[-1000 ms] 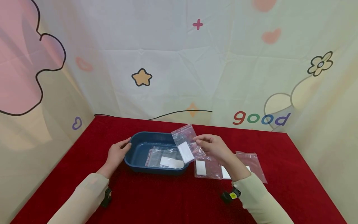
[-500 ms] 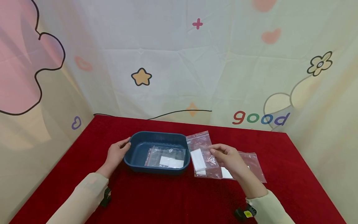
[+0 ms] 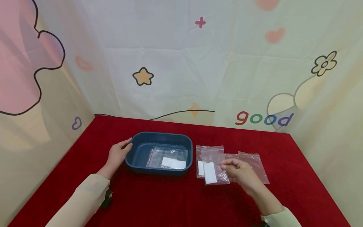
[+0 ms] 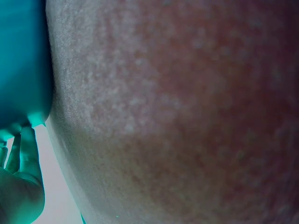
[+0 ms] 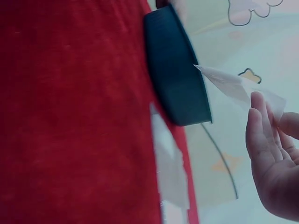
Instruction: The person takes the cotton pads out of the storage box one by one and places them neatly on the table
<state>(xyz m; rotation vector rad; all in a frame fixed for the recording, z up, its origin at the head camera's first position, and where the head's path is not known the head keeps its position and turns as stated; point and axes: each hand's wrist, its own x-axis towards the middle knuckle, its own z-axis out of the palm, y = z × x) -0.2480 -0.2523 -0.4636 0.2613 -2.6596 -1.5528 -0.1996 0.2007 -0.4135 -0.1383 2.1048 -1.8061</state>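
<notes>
My left hand (image 3: pixel 117 154) grips the left end of a dark blue plastic tub (image 3: pixel 154 171), thumb on the rim. In the left wrist view, fingers (image 4: pixel 29 151) reach the tub's (image 4: pixel 23 60) underside. Inside the tub lie clear zip bags (image 3: pixel 156 157) with white cards (image 3: pixel 173 163). Between thumb and fingers my right hand (image 3: pixel 242 175) pinches another clear zip bag (image 3: pixel 221 157), a white card (image 3: pixel 210 172) in its lower part. It overlaps a similar bag (image 3: pixel 199 154) right of the tub. The right wrist view has the pinched bag (image 5: pixel 233 84) edge-on, above the cloth.
Further clear zip bags (image 3: pixel 256 164) lie on the red cloth (image 3: pixel 170 201) at the right, partly hidden by the right hand. A pale printed curtain (image 3: pixel 175 88) hangs behind and along both sides of the table.
My right hand has carried the pinched zip bag from over the tub's right end, right and toward me, to above the bags on the cloth. The left hand and tub stay put.
</notes>
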